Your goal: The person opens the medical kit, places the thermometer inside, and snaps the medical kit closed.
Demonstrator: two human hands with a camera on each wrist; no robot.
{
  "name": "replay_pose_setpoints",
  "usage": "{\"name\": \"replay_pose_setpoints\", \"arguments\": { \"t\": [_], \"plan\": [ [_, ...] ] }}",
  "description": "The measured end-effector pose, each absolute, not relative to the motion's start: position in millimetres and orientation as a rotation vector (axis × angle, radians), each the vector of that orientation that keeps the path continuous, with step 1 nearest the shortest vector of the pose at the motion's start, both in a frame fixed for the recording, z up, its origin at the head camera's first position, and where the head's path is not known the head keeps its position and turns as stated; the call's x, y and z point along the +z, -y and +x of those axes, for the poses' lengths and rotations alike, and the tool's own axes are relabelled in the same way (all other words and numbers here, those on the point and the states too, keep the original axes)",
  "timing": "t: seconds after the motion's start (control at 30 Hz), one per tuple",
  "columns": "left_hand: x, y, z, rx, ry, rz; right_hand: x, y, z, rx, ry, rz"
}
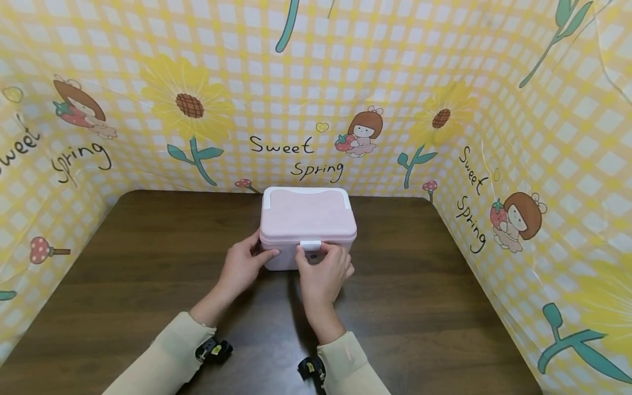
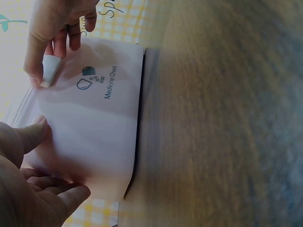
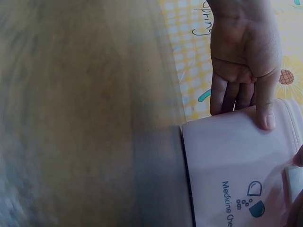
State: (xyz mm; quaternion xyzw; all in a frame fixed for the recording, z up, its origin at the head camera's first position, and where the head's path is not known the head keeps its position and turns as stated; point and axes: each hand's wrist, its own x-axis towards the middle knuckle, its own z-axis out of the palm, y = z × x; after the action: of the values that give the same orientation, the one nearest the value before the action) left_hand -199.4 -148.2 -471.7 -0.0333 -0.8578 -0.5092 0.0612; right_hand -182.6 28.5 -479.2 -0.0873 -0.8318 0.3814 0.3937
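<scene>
A pale pink medicine box [image 1: 308, 215] with a rounded lid stands upright on the table, its lid down. On its front, seen in the left wrist view, are a capsule drawing and the print "Medicine Chest" [image 2: 110, 82]. My left hand [image 1: 240, 264] holds the box's left front corner, thumb on the front face and fingers along the left side. With thumb and fingers at its two ends, my right hand [image 1: 323, 274] pinches the white latch [image 1: 310, 246] at the middle of the front. The inside of the box is hidden.
The dark brown wooden table [image 1: 163, 241] reaches back to a yellow checked cloth [image 1: 237, 109] with flowers and printed figures. This cloth also stands along the left and right sides. The box sits near the table's back edge.
</scene>
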Motion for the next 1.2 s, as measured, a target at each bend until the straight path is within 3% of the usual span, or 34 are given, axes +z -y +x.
{"name": "replay_pose_setpoints", "arguments": {
  "t": [0.5, 1.2],
  "plan": [
    [-471, 149, -202, -1.562, 2.632, -0.068, -475, -39, -179, 1.017, 2.180, -0.148],
    [-466, 152, -197, -1.498, 2.638, -0.105, -458, -89, -171, 0.910, 2.440, 0.260]
  ]
}}
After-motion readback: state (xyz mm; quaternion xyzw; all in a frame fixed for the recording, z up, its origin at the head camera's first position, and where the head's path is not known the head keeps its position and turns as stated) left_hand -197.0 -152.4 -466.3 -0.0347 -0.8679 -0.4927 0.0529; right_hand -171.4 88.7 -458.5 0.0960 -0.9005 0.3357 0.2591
